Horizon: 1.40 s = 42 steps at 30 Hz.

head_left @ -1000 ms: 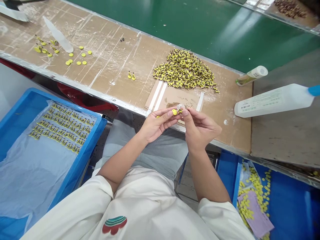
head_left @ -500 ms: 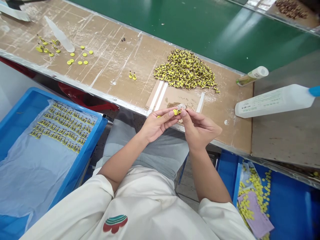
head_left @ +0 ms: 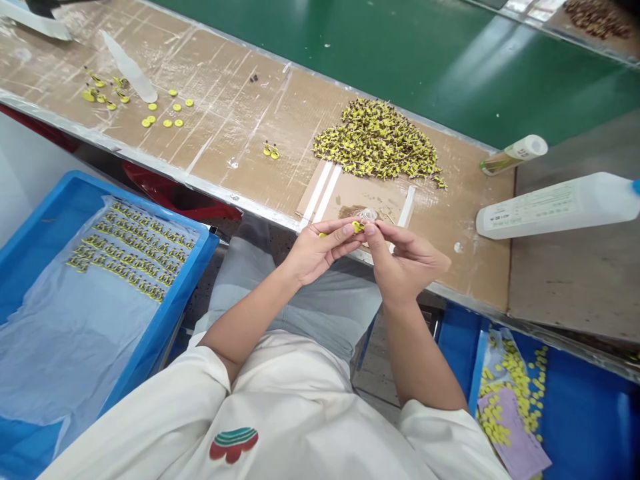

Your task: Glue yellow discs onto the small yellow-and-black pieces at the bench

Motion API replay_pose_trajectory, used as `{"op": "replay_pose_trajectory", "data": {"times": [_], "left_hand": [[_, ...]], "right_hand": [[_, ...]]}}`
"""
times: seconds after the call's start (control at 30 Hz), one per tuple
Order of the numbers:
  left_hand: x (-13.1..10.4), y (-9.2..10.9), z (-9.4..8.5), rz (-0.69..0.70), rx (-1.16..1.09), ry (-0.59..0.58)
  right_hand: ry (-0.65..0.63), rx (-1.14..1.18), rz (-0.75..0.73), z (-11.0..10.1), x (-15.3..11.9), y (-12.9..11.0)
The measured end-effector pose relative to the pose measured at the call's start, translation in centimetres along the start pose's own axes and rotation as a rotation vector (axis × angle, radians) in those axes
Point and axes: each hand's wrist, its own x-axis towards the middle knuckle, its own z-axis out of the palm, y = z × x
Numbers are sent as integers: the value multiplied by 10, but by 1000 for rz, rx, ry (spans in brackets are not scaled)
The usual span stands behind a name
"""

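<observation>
Just over the front edge of the cardboard-topped bench, my two hands meet fingertip to fingertip. My left hand (head_left: 323,252) pinches a small yellow piece (head_left: 357,227) between thumb and fingers. My right hand (head_left: 407,263) is closed too, its thumb and forefinger pressed at the right end of the same piece. Part of the piece is hidden by the fingertips. A second bit of yellow (head_left: 323,235) peeks out at my left fingers. Right behind the hands lies a clear round thing (head_left: 369,214) on a taped cardboard sheet (head_left: 327,200).
A heap of small yellow-and-brown figures (head_left: 377,140) lies beyond the hands. Yellow discs (head_left: 167,123) and two figures (head_left: 271,151) are farther left. A white bottle (head_left: 555,207) stands right. Blue trays flank me: one with rows of figures (head_left: 140,243), one with yellow discs (head_left: 515,373).
The whole view has shifted slightly to the right. My hands stay together on the yellow piece, which shows a little less between the fingertips.
</observation>
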Motion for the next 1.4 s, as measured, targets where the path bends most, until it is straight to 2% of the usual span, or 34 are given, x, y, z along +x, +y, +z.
{"op": "replay_pose_trajectory", "data": {"times": [0.2,0.4,0.6,0.8,0.97,1.13,1.4], "left_hand": [[-1,0,0,9,13,13],[-2,-2,-2,48,77,94],[-9,-4,3,142,158,143],[-20,1,7,190,210,165],[-25,6,6,207,210,178],[-28,11,5,295,215,238],[-38,23,-2,371,286,313]], "right_hand": [[2,-11,8,1,-1,-1],[-19,-39,98,4,-2,-3],[-51,-71,50,5,0,0],[-45,-45,64,12,-1,-3],[-77,87,162,16,0,-2],[-96,179,251,28,-2,-2],[-82,240,292,51,-11,-4]]}}
